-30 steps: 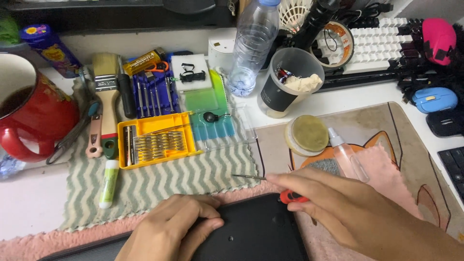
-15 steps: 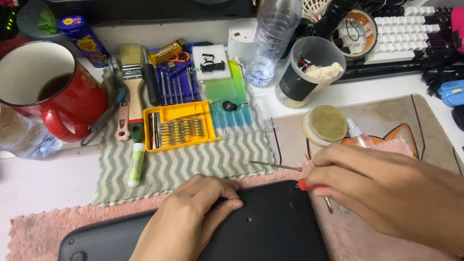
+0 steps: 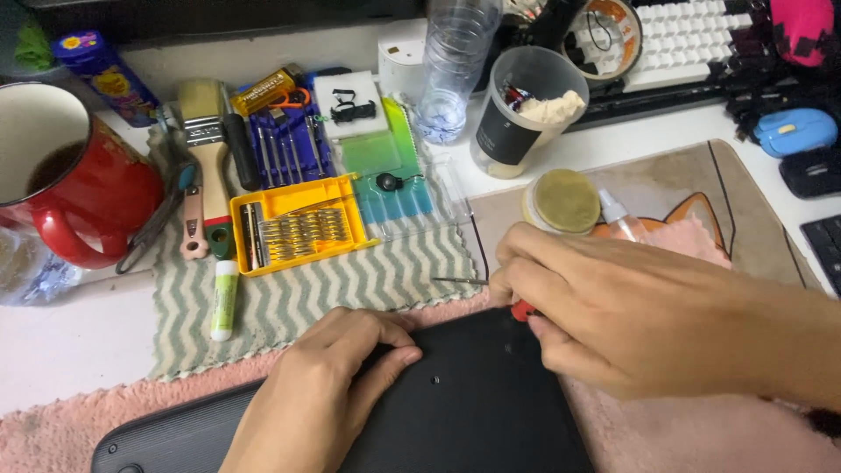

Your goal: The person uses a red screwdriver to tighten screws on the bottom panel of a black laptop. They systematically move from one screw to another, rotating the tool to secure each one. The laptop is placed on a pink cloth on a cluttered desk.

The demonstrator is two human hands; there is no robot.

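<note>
my left hand [image 3: 324, 394] pressing flat, open, on black device [image 3: 473, 412] | my right hand [image 3: 613, 307] gripping red screwdriver [image 3: 522, 310] at its top edge | screws still seated, unscrewing barely begun

Screwdriver handle [image 3: 523, 309] (mostly fist-hidden)

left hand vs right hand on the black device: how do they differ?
The left hand lies flat, palm down, on the black device and holds no tool; the right hand is curled around a red-handled screwdriver. The left hand comes in from the bottom edge, the right hand from the right side. Both are bare.
</note>
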